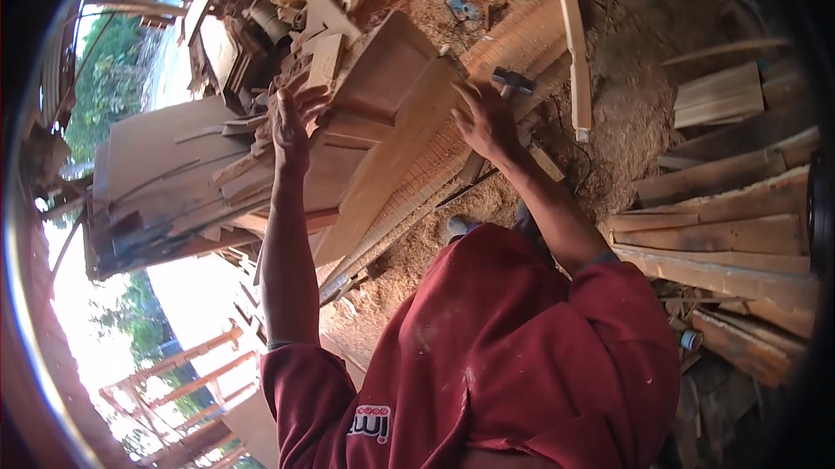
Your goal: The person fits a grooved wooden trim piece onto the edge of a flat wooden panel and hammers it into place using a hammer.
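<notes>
a: starting at the left, what's the left hand (291, 125) doing?

b: it's raised with fingers spread and slightly curled, resting against a wooden panel (365, 112) that leans among stacked offcuts (174, 182). it clamps nothing; it looks like a bracing touch, probably to keep the panel from shifting.

a: and the long piece in the middle?

b: that's the long plank (409, 156). it lies tilted between the two hands, its long axis running from lower left near the sawdust-covered floor (626, 103) up toward the upper right. propped on the pile like that, its face is turned toward the person, which i'd guess makes it easy to work on.

a: the right hand (487, 125)?

b: it's laid on the plank's upper part, fingers apart and flat rather than closed round anything. just beyond its fingertips a hammer (513, 80) rests on the wood, head toward the upper right, not held.

a: further right?

b: a pale curved strip (574, 43) stands nearly upright, and rough boards (731, 234) are stacked at the far right.
</notes>
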`<action>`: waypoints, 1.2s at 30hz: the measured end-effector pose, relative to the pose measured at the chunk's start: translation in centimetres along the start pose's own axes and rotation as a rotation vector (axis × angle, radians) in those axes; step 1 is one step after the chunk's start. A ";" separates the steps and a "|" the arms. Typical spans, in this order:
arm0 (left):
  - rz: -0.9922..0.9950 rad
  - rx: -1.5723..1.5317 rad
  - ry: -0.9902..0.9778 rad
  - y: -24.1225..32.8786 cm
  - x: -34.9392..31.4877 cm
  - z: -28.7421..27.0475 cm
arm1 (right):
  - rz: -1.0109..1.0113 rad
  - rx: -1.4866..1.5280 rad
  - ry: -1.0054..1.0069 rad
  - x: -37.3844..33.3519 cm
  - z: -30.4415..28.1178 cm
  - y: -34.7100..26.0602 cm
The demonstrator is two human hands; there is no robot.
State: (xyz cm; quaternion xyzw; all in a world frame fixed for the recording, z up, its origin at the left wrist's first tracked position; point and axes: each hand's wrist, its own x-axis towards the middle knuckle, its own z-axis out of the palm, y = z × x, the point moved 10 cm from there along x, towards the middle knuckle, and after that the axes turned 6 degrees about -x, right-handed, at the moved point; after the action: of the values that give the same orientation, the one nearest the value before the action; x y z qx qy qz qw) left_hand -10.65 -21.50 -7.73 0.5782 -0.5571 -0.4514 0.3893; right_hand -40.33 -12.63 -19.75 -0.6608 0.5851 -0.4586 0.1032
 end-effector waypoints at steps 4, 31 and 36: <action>0.257 -0.021 0.081 2.2 -2.7 -2.0 | -0.293 0.075 0.094 7.0 -2.2 -9.6; 0.018 1.071 -0.006 -3.3 -15.0 -9.8 | 0.278 0.415 -0.581 -0.9 -1.0 -3.4; 0.084 1.095 0.009 -2.1 -15.3 -9.1 | -0.338 0.080 -0.549 7.7 -6.2 -23.9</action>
State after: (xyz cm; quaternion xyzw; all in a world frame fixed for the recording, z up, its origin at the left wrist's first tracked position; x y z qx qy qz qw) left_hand -0.92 -6.58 -5.74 0.6755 -0.7315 -0.0771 0.0519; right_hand -29.42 -9.76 3.56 -0.8431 0.3989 -0.2966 0.2054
